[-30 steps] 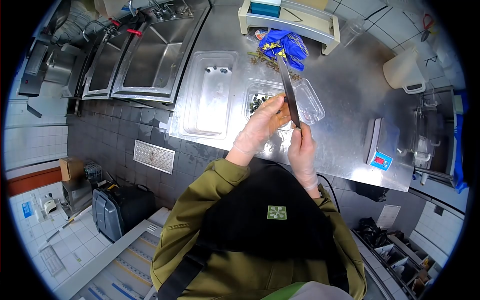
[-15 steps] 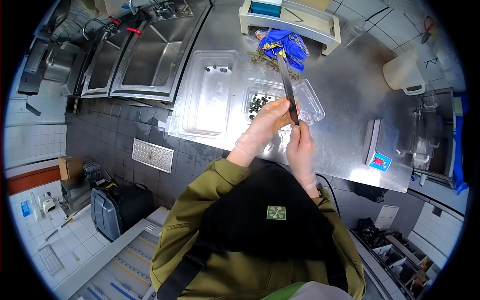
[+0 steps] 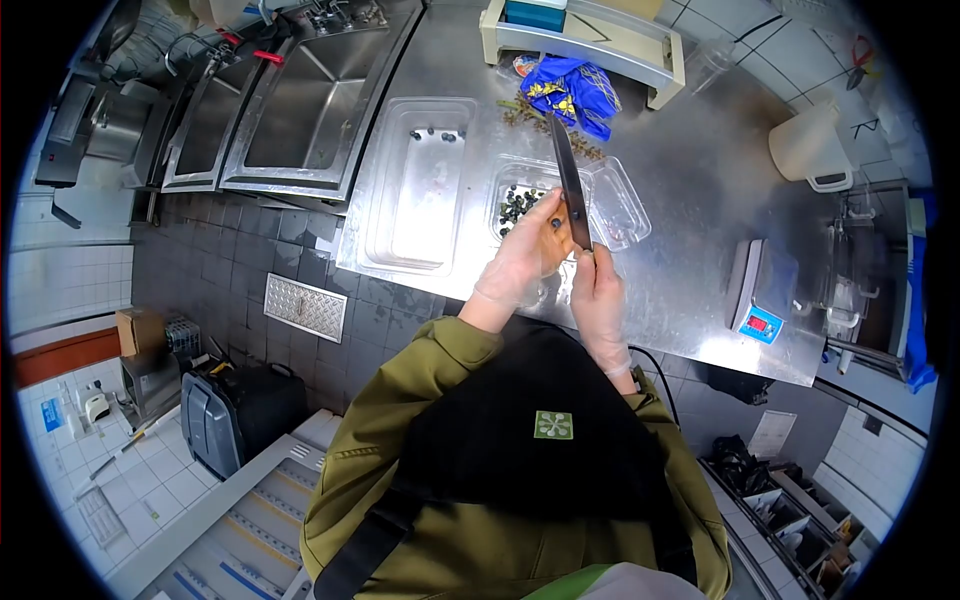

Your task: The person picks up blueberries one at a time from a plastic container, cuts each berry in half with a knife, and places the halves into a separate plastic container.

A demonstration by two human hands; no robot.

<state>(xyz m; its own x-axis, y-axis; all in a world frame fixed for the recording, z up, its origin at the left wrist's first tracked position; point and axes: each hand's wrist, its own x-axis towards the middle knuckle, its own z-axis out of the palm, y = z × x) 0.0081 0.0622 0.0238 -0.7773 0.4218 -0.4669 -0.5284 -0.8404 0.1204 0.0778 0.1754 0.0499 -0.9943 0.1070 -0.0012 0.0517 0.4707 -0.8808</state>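
My left hand [image 3: 520, 258], in a clear glove, is curled with a small dark grape [image 3: 556, 223] resting against its fingers. My gloved right hand [image 3: 598, 295] grips the handle of a knife [image 3: 566, 165], whose blade points up and away, close beside the left thumb. Beyond the left hand, a clear plastic box [image 3: 497, 170] holds several dark grapes, some of which look cut. Its hinged lid [image 3: 622, 205] lies open to the right, partly behind the knife.
A larger clear tub [image 3: 418, 235] with several dark grapes stands left on the steel table. Bare grape stems [image 3: 525, 115] and a blue bag [image 3: 575, 92] lie behind. A scale [image 3: 762, 290] and a white jug [image 3: 810, 148] are at right, sinks [image 3: 305, 110] at left.
The knife has shifted slightly left and away from me, its blade a little more upright. My left hand has opened somewhat, showing the grape against its fingers.
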